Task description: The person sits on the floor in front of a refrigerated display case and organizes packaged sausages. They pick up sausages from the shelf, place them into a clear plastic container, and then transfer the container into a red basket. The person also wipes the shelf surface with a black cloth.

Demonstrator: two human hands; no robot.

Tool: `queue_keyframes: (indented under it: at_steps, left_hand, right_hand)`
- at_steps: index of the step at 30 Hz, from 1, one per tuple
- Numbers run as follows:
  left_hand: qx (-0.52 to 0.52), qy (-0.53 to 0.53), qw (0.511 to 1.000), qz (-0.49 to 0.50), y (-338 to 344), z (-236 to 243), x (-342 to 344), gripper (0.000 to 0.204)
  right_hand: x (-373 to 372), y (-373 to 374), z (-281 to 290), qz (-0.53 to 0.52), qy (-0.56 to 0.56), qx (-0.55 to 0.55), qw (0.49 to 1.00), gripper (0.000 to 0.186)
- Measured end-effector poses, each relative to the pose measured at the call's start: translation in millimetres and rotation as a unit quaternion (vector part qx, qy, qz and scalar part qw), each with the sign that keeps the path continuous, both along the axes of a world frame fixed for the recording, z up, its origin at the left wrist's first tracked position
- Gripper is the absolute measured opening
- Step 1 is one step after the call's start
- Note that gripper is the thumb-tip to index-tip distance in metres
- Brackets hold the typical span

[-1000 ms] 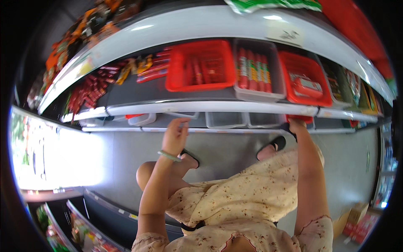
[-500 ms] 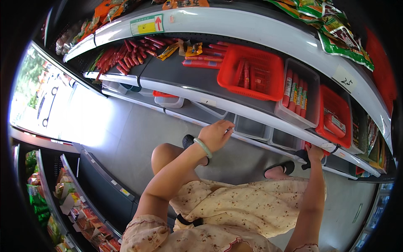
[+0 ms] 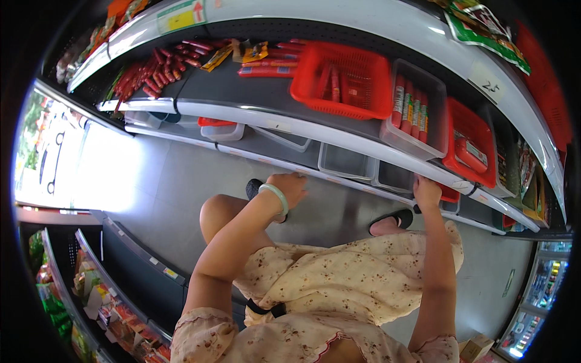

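Right hand (image 3: pixel 427 192) reaches to the front of the lower shelf, beside a red container (image 3: pixel 449 193); its fingertips are hidden, so whether they grip or merely touch, I cannot tell. A small dark object (image 3: pixel 417 209) shows at its left edge, too indistinct to name. Left hand (image 3: pixel 289 189) hangs well apart, on the near side of the shelf, fingers loosely bent; with its palm turned away, I cannot tell if it is closed. For a reach this low, I would keep the wrist beneath the upper shelf's edge (image 3: pixel 339 139) and the fingers flat. Only part of the red container shows, glossy and bright, at the right of a see-through tub (image 3: pixel 393 176) with a pale rim.
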State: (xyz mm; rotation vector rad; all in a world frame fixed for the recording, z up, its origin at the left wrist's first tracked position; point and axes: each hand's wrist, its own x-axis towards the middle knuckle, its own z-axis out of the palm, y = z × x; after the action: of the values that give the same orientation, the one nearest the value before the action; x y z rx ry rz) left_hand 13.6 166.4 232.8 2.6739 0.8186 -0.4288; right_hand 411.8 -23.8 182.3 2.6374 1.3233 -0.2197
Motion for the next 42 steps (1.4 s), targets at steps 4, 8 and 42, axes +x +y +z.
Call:
queue_keyframes:
  at_steps: [4,8,42]
  left_hand:
    - [-0.012,0.021,1.000,0.000,1,-3,2,0.034]
    - [-0.016,0.062,0.998,0.019,-1,4,0,0.036]
    - [-0.316,0.167,0.921,0.152,-205,-161,-12,0.039]
  right_hand:
    - [-29,10,-5,0.042,0.025,0.055,0.997,0.041]
    - [-23,22,-19,-0.018,0.034,0.036,0.999,0.044]
    - [-241,99,-5,0.237,0.388,0.044,0.890,0.024]
